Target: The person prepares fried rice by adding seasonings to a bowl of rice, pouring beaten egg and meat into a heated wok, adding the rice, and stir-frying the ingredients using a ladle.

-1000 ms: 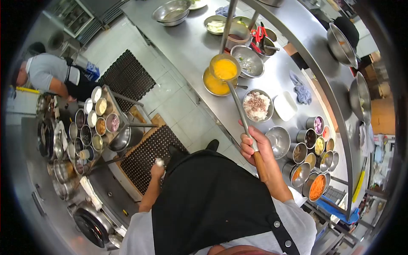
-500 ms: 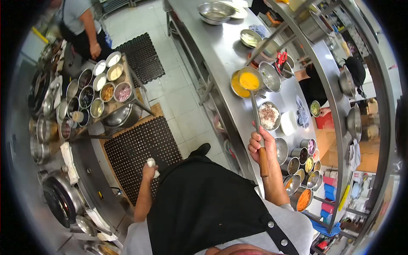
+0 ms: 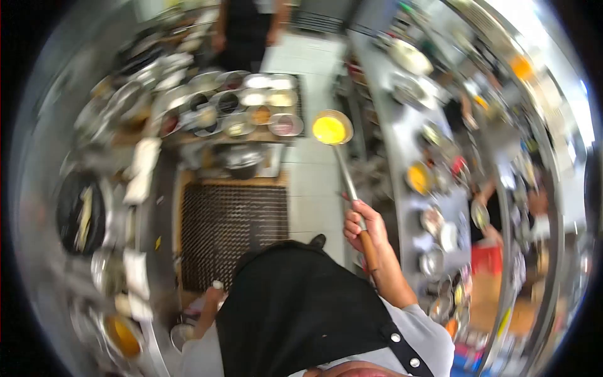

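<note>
My right hand (image 3: pixel 364 227) is closed around the wooden grip of a long-handled ladle (image 3: pixel 345 173). Yellow liquid (image 3: pixel 329 129), which looks like beaten egg, fills its bowl, held out level over the floor between the counters. Low on the left, my left hand (image 3: pixel 212 298) is closed on a crumpled white cloth (image 3: pixel 217 285); motion smears it and only a little of the cloth shows. A dark pan (image 3: pixel 81 213) on the left holds a pale, long strip of something I cannot make out.
Several metal containers of ingredients (image 3: pixel 286 125) stand on a rack ahead. On the steel counter (image 3: pixel 402 135) at right are bowls, one holding yellow liquid (image 3: pixel 418 178). Black matting (image 3: pixel 233 229) covers the floor. A person (image 3: pixel 244 34) stands beyond the rack; another person's arm (image 3: pixel 487 191) shows at right.
My body has turned left. The filled ladle has moved from above the bowls on the right counter to over the aisle. My left hand still grips the cloth.
</note>
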Action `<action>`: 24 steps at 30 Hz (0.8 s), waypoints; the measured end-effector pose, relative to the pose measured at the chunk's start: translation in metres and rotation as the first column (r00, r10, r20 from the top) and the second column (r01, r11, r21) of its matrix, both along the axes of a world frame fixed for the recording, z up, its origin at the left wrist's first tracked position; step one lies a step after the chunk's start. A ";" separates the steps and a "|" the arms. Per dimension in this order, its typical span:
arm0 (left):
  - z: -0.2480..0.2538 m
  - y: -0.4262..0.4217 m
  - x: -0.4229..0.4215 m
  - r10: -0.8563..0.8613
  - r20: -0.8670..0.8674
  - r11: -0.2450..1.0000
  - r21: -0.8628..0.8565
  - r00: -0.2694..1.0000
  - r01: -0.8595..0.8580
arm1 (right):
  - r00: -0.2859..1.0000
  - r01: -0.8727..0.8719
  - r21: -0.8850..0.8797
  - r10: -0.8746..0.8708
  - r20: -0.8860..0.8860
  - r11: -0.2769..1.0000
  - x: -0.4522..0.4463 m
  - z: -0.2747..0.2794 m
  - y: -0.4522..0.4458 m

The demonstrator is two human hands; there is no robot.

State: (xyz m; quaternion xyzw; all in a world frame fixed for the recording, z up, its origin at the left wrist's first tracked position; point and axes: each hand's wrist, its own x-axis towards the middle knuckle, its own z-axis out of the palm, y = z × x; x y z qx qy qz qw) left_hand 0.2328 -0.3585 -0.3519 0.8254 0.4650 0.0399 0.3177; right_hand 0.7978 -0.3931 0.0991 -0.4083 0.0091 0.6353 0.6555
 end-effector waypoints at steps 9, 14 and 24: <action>0.060 -0.093 -0.078 0.916 -0.271 0.209 -0.306 0.295 -0.929 | 0.756 -0.628 0.119 0.639 -0.143 0.769 -0.185 0.003 0.196; 0.066 -0.087 -0.046 0.981 -0.192 -0.051 -0.406 0.031 -0.912 | 0.418 -0.842 0.264 0.879 -0.230 0.470 -0.316 0.009 0.310; -0.009 -0.131 0.014 0.826 -0.325 -0.546 -0.664 -0.461 -0.511 | 0.046 -0.987 0.145 0.983 -0.180 0.073 -0.579 -0.039 0.525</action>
